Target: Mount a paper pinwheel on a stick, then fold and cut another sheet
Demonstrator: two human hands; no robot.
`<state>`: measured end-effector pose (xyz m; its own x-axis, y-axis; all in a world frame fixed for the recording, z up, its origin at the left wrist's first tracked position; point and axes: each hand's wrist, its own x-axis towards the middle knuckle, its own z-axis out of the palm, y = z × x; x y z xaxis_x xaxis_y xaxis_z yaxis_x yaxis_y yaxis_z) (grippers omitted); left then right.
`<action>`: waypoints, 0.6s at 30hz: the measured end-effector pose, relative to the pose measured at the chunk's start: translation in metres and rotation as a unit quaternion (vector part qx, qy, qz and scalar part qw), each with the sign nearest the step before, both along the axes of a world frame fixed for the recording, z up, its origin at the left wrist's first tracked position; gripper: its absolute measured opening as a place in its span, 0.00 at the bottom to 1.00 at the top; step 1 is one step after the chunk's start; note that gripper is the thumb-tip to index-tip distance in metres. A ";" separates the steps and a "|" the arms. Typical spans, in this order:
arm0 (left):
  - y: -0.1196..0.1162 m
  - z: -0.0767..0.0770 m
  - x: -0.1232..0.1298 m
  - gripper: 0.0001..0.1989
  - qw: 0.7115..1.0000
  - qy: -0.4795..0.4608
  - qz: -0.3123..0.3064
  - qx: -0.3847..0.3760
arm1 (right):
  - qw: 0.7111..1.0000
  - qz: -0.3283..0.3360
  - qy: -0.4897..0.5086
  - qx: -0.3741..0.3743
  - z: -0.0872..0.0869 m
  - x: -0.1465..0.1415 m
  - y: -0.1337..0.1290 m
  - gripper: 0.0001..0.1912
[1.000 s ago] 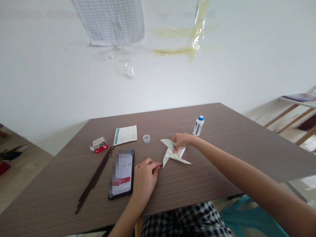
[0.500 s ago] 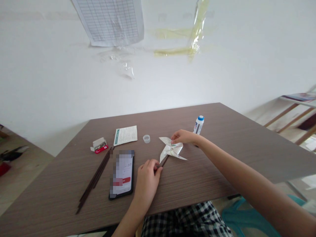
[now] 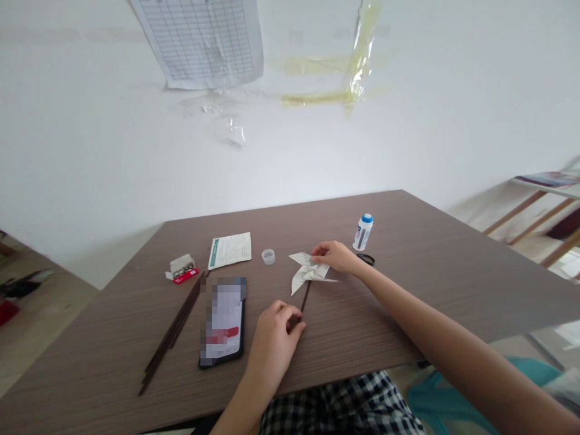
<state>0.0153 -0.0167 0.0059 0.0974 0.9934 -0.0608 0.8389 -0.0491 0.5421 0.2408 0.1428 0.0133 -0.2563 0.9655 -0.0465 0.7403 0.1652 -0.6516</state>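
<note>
On the brown table (image 3: pixel 385 314) against the white wall (image 3: pixel 317 157), your right hand (image 3: pixel 334 256) pinches the paper pinwheel (image 3: pixel 302 272), your left hand (image 3: pixel 277 332) its dark stick (image 3: pixel 307 296).

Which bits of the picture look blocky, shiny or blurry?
In the head view, square blocks hide the left part of the smartphone; white glints shine on the clear tape and down the upright yellowed tape; the print on the paper pinwheel is too soft to read; the white wall looks dimmer towards the lower left.
</note>
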 end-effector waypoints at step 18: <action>-0.005 -0.026 -0.007 0.11 0.991 0.025 0.008 0.130 | 0.996 -0.060 -0.067 -0.029 0.012 0.013 -0.124 0.19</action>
<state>0.0087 -0.0216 -0.0198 0.0851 0.9774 0.1936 0.8658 -0.1687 0.4712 0.2535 0.0191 0.0256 -0.1270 0.9835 -0.1290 0.8336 0.0354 -0.5512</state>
